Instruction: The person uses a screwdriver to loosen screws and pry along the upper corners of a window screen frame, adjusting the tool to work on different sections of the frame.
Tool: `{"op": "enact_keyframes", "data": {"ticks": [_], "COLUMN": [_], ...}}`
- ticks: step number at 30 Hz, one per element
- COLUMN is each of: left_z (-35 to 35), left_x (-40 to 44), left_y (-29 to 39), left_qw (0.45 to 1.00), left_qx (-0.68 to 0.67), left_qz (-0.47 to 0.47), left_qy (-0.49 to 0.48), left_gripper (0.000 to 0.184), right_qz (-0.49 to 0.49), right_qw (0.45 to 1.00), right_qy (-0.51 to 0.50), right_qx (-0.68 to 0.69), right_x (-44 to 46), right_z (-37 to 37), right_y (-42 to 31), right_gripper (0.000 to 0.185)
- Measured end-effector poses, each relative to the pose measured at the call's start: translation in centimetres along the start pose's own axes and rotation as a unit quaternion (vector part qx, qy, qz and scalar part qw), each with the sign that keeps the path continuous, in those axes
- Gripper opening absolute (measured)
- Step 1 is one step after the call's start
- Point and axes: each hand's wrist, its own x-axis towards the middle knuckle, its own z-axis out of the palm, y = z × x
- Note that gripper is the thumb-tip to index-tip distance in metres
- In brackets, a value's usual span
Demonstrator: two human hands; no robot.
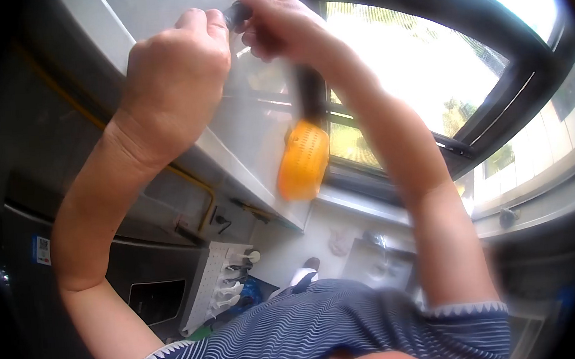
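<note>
Both arms are raised, with my left hand and my right hand close together at the top of the head view. Between them is a small, dark, rounded object, too blurred to name. The fingers of my right hand curl around it, with the thumb stretched out. My left hand is closed, its fingertips meeting this object's left side; whether it grips anything else is hidden. Below my hands, a yellow-orange object with rows of small marks appears beside the window, under a dark upright shape.
On the right is a dark-framed window. A pale panel edge slants down past my left forearm. Lower down are a white holder with utensils, a sink area and a dark appliance. A yellow pipe runs along the left.
</note>
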Motion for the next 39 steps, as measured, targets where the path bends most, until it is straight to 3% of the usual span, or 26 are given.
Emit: {"op": "enact_keyframes", "data": {"ticks": [3, 6, 9, 11, 14, 16, 18, 20, 22, 26, 29, 35, 39], "left_z": [0.2, 0.7, 1.0, 0.9, 0.8, -0.1, -0.5, -0.2, -0.1, 0.0, 0.0, 0.4, 1.0], "left_x": [0.3, 0.4, 0.0, -0.5, -0.8, -0.4, 0.2, 0.6, 0.7, 0.7, 0.7, 1.1, 0.6], "left_y": [0.2, 0.0, 0.4, 0.5, 0.1, -0.3, -0.8, -1.5, -1.4, -0.7, -0.3, -0.1, 0.1], "left_qw": [0.998, 0.993, 0.99, 0.991, 0.997, 0.999, 0.993, 0.993, 0.994, 0.997, 0.998, 0.997, 0.996], "left_qx": [0.036, 0.071, 0.059, 0.036, -0.013, -0.051, -0.103, -0.105, -0.099, -0.068, -0.049, 0.028, 0.038], "left_qz": [0.026, 0.048, 0.068, 0.068, 0.024, -0.005, -0.002, 0.001, 0.003, 0.002, 0.005, 0.065, 0.082], "left_qy": [0.051, 0.076, 0.105, 0.105, 0.068, -0.014, -0.055, -0.045, -0.042, -0.031, -0.026, 0.025, 0.024], "left_gripper": [0.035, 0.036, 0.036, 0.035, 0.032, 0.033, 0.035, 0.034, 0.034, 0.034, 0.033, 0.035, 0.033], "right_qz": [-0.02, -0.016, -0.084, -0.12, -0.075, -0.056, -0.124, -0.112, -0.021, 0.023, 0.02, -0.015, -0.029], "right_qw": [1.0, 0.993, 0.971, 0.966, 0.947, 0.945, 0.957, 0.971, 0.983, 0.997, 0.999, 0.982, 0.991], "right_qy": [0.0, 0.028, 0.014, 0.011, 0.022, 0.032, 0.009, 0.008, 0.029, 0.026, -0.016, -0.074, -0.041], "right_qx": [-0.014, 0.109, 0.223, 0.23, 0.311, 0.32, 0.261, 0.213, 0.18, -0.066, -0.031, 0.175, 0.122], "right_x": [0.6, 0.4, 0.1, 0.6, 0.4, 0.7, 1.2, 1.4, 0.2, -1.5, -1.0, -0.2, -1.2], "right_z": [0.3, 0.9, 1.1, 1.1, 1.4, 1.3, 1.3, 0.8, 0.9, 0.5, 0.3, 0.1, 0.6], "right_y": [-0.4, -0.3, 1.8, 2.7, 2.6, 2.6, 3.1, 3.0, 0.9, -1.6, -1.4, 0.6, 0.7], "right_gripper": [0.04, 0.036, 0.033, 0.029, 0.026, 0.025, 0.026, 0.029, 0.034, 0.043, 0.04, 0.038, 0.041]}}
